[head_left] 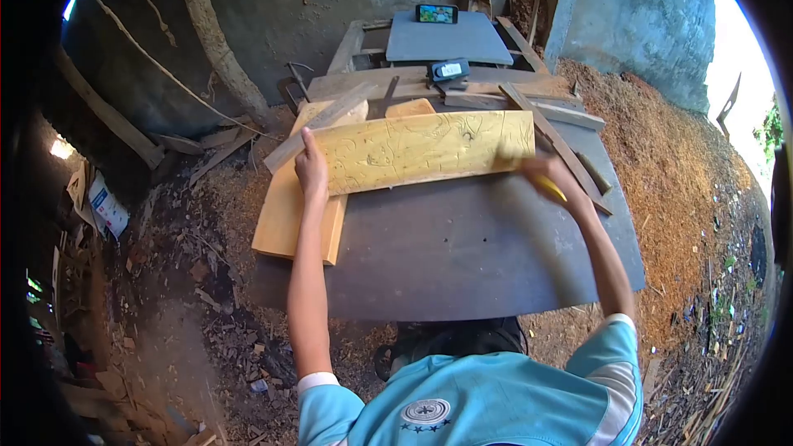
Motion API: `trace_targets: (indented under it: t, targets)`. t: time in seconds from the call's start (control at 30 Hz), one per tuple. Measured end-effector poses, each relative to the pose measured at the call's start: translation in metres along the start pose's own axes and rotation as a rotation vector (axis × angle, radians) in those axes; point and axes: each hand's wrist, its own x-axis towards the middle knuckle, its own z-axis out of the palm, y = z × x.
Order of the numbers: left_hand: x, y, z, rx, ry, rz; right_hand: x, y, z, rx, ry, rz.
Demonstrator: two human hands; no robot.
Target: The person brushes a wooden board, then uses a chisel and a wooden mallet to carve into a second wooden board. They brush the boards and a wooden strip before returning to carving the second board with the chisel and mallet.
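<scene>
A wide yellowish plank [421, 144] with dark winding grooves over its face is held tilted up above the dark tabletop [462, 264]. My left hand [312, 167] grips its left end, thumb up along the face. Near the plank's lower right corner, my right hand [547, 175] is closed around a yellow-handled tool [552, 188]. Motion smears the tool's brownish head, which overlaps the plank's face, so I cannot tell its kind. Under the plank's left end lies a thick light wooden board [285, 219].
Narrow wood strips [557, 149] lie along the table's right side and back. A dark device with a white label [448, 70] stands behind the plank. Farther back, a phone [436, 14] rests on a grey board [450, 40]. Sawdust [652, 165] covers the ground at right.
</scene>
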Motion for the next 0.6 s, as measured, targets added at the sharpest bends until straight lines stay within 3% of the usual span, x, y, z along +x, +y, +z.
trace_targets:
  t: [0.03, 0.07, 0.13, 0.17, 0.2, 0.27, 0.3, 0.33, 0.4, 0.43, 0.47, 0.53, 0.6]
  targets:
    - [0.006, -0.004, 0.003, 0.052, 0.041, 0.021, -0.002, -0.02, -0.003, 0.141, -0.061, -0.085]
    - [0.013, -0.009, 0.007, 0.101, 0.082, 0.039, -0.005, -0.017, 0.001, 0.161, 0.074, -0.106]
    - [0.016, -0.011, 0.008, 0.061, 0.047, 0.002, -0.007, 0.001, 0.003, 0.152, 0.427, 0.237]
    - [0.018, -0.013, 0.004, 0.045, -0.012, -0.055, -0.014, 0.01, 0.006, -0.002, 0.37, 0.155]
    - [0.018, -0.011, 0.003, 0.027, -0.066, -0.107, -0.019, 0.004, 0.004, 0.077, 0.129, 0.028]
    - [0.019, 0.0, 0.004, 0.042, -0.032, -0.083, -0.015, -0.02, -0.011, 0.133, 0.069, 0.094]
    - [0.018, 0.0, 0.005, 0.047, -0.013, -0.061, -0.011, 0.02, 0.001, -0.004, 0.277, 0.102]
    - [0.013, -0.005, 0.005, 0.059, -0.003, -0.051, 0.003, 0.006, -0.008, 0.195, 0.532, 0.343]
    - [0.008, -0.022, 0.005, 0.052, -0.054, -0.083, 0.012, 0.017, 0.001, 0.099, 0.493, 0.27]
    - [0.015, -0.023, 0.005, 0.037, -0.064, -0.082, 0.013, 0.011, 0.004, -0.013, 0.319, 0.007]
    - [0.025, -0.021, 0.005, 0.018, -0.067, -0.07, 0.02, 0.011, 0.006, 0.116, 0.068, 0.001]
    - [0.023, -0.018, 0.004, 0.029, -0.05, -0.075, 0.032, -0.018, -0.011, 0.725, -0.054, 0.062]
    - [0.023, -0.016, 0.004, -0.03, -0.12, -0.171, 0.048, -0.018, -0.012, 0.25, 0.36, 0.321]
